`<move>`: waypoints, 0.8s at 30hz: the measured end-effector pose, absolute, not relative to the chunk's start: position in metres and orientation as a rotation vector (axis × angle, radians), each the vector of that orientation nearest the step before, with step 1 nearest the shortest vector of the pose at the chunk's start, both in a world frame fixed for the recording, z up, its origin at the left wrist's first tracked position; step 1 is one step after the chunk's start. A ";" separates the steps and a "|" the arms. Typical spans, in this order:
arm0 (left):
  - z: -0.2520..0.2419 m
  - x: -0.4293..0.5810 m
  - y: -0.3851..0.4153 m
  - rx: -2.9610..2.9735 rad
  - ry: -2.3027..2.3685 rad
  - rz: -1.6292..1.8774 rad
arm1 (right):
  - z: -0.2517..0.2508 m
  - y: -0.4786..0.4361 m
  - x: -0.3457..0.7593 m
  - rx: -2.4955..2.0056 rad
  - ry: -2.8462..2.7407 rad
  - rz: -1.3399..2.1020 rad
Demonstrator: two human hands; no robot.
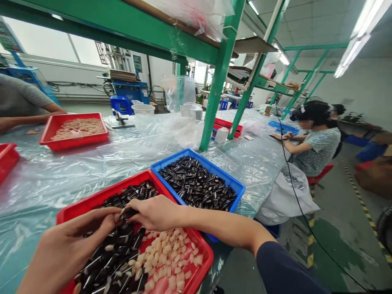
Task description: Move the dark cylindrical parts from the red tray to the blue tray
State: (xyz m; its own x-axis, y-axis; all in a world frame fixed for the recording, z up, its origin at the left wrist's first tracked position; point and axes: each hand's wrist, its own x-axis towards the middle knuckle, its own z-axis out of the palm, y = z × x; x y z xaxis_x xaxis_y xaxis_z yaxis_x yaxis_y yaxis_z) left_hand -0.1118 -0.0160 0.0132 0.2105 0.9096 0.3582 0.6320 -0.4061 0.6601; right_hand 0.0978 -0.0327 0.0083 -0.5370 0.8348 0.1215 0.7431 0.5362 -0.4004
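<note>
L hand point(67, 249) & R hand point(156, 213): grips clamped on black piece point(128, 213) over red tray point(202, 245), blue tray point(219, 169) just beside.

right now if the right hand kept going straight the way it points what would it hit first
The right hand would first meet the small black piece at its fingertips, which it seems to touch already. Just beyond are the left hand's fingers, though depth is hard to judge here.

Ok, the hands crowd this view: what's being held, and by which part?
A small black piece, pinched by the right hand, the left hand beside it; the grip point cannot be told.
</note>
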 end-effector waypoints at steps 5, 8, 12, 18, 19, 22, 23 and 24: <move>0.028 -0.102 -0.027 2.218 1.251 0.936 | 0.007 -0.032 0.098 -1.311 -2.407 0.499; 0.030 -0.099 -0.032 2.321 1.203 0.986 | 0.009 -0.033 0.102 -1.330 -2.388 0.567; 0.033 -0.098 -0.041 2.352 1.215 1.013 | 0.013 -0.029 0.113 -1.375 -2.345 0.551; 0.039 -0.088 -0.056 2.460 0.881 0.558 | 0.009 -0.029 0.118 -1.344 -2.394 0.589; 0.038 -0.088 -0.056 2.475 0.918 0.650 | 0.009 -0.030 0.117 -1.306 -2.422 0.620; 0.033 -0.093 -0.049 2.477 1.070 0.903 | 0.010 -0.035 0.112 -1.189 -2.475 0.722; 0.032 -0.094 -0.046 2.483 1.099 0.900 | 0.011 -0.036 0.111 -1.172 -2.485 0.739; 0.032 -0.096 -0.043 2.496 1.110 0.863 | 0.011 -0.037 0.110 -1.164 -2.495 0.744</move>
